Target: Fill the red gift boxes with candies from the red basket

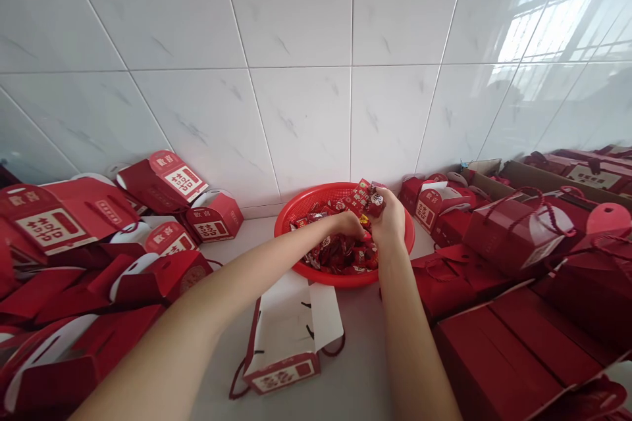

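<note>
A red plastic basket (282, 237) stands against the wall, filled with red-wrapped candies (332, 247). My left hand (351, 225) reaches down among the candies with its fingers bent. Its fingertips are mostly hidden, and what they grip cannot be made out. Over the basket's right side, my right hand (389, 212) is closed around several small wrapped candies (374, 197), dark red with printed labels. Just in front of the basket sits an open gift box (284, 335), red outside and white inside, with its flap folded out to the right and dark red cord handles. No candies show inside it.
Red gift boxes (64, 217) are piled on the left, some with white-edged handle flaps. More red boxes (523, 230) with rope handles crowd the right, beside a brown cardboard carton (536, 174). A white tiled wall (301, 118) rises behind the pale tabletop (363, 335).
</note>
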The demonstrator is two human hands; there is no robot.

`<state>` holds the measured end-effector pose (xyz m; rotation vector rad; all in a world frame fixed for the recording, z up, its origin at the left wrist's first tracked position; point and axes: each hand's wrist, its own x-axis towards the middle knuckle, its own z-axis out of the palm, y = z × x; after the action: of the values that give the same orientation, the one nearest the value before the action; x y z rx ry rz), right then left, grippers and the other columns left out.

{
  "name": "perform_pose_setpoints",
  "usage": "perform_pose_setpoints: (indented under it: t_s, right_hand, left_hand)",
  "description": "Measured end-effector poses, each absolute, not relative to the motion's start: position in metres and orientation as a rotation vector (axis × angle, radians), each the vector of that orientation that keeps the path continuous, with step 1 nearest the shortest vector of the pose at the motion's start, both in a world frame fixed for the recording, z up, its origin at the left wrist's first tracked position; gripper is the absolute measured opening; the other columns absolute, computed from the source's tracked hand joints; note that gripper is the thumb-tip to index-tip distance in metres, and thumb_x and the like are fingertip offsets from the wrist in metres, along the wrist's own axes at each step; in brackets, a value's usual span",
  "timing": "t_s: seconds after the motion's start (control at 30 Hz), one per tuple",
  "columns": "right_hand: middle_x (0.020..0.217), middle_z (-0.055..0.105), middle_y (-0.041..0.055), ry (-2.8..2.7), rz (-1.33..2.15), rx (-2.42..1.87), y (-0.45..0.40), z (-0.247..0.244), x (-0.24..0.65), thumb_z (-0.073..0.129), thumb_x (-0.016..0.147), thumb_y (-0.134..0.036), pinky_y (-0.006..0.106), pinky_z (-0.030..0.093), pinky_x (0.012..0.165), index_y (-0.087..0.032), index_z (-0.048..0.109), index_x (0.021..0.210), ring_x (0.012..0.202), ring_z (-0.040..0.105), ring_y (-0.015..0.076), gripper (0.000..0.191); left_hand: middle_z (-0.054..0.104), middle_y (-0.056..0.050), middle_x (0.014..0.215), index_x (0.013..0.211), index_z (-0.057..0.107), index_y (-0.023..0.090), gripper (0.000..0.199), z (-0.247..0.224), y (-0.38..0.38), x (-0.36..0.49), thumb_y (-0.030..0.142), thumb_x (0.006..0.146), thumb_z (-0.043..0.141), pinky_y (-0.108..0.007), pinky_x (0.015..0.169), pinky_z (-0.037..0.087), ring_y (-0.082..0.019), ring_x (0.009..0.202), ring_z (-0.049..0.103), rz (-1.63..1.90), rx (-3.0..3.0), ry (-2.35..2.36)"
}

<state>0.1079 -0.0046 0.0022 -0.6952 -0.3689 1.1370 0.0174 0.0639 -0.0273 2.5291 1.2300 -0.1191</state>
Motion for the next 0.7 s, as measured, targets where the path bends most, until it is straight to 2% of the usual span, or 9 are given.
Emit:
perform_pose_setpoints:
  t_s: [0.07, 0.13, 0.27, 0.33, 0.53, 0.7]
  right_hand:
    - [0.061, 0.058, -0.0075, -0.365, 1.118, -0.689, -0.004, 0.002, 0.108, 0.068, 0.058, -0.025, 0.020, 0.045, 0.049, -0.019, 0.060, 0.067, 0.056, 0.053, 0.0094, 0.013]
    - [0.061, 0.057, -0.0077, -0.349, 1.090, -0.670, -0.004, 0.002, 0.108, 0.067, 0.058, -0.024, 0.020, 0.044, 0.048, -0.019, 0.059, 0.066, 0.055, 0.052, 0.0091, 0.012]
    - [0.061, 0.057, -0.0074, -0.326, 1.069, -0.685, -0.005, 0.003, 0.107, 0.066, 0.059, -0.024, 0.020, 0.043, 0.047, -0.019, 0.060, 0.066, 0.055, 0.052, 0.0094, 0.011]
    - [0.062, 0.058, -0.0068, -0.326, 1.061, -0.709, -0.006, 0.003, 0.107, 0.065, 0.060, -0.025, 0.020, 0.043, 0.046, -0.019, 0.061, 0.068, 0.056, 0.053, 0.0100, 0.011]
    - [0.063, 0.059, -0.0061, -0.334, 1.049, -0.729, -0.006, 0.003, 0.108, 0.065, 0.060, -0.026, 0.020, 0.042, 0.046, -0.019, 0.061, 0.069, 0.056, 0.053, 0.0103, 0.012]
    - [0.062, 0.059, -0.0066, -0.302, 1.025, -0.752, -0.005, 0.005, 0.108, 0.062, 0.063, -0.024, 0.021, 0.044, 0.048, -0.019, 0.060, 0.070, 0.055, 0.055, 0.0103, 0.009]
  left_hand:
    - [0.063, 0.000, 0.061, 0.065, 0.062, 0.017, 0.021, -0.013, 0.058, -0.003, 0.031, 0.081, 0.060, -0.026, 0.053, 0.046, -0.014, 0.059, 0.055, -0.100, 2.420, 1.246]
    - [0.066, 0.000, 0.066, 0.066, 0.062, 0.017, 0.024, 0.000, 0.053, -0.024, 0.035, 0.081, 0.058, -0.025, 0.054, 0.045, -0.014, 0.061, 0.057, -0.042, 2.333, 1.215]
    - [0.065, 0.002, 0.067, 0.061, 0.063, 0.018, 0.007, 0.011, 0.046, -0.060, 0.024, 0.060, 0.068, -0.025, 0.063, 0.046, -0.014, 0.068, 0.059, 0.303, 2.029, 1.035]
    - [0.068, 0.002, 0.071, 0.061, 0.064, 0.018, 0.006, 0.012, 0.043, -0.070, 0.019, 0.056, 0.068, -0.026, 0.069, 0.048, -0.015, 0.074, 0.061, 0.384, 1.978, 1.013]
    - [0.069, 0.002, 0.068, 0.065, 0.067, 0.017, 0.008, 0.019, 0.033, -0.083, 0.015, 0.058, 0.068, -0.026, 0.070, 0.052, -0.014, 0.072, 0.064, 0.466, 1.882, 0.969]
    - [0.077, -0.003, 0.093, 0.090, 0.073, 0.017, 0.026, 0.019, 0.036, -0.085, 0.015, 0.065, 0.066, -0.029, 0.080, 0.056, -0.019, 0.091, 0.071, 0.367, 1.957, 0.876]
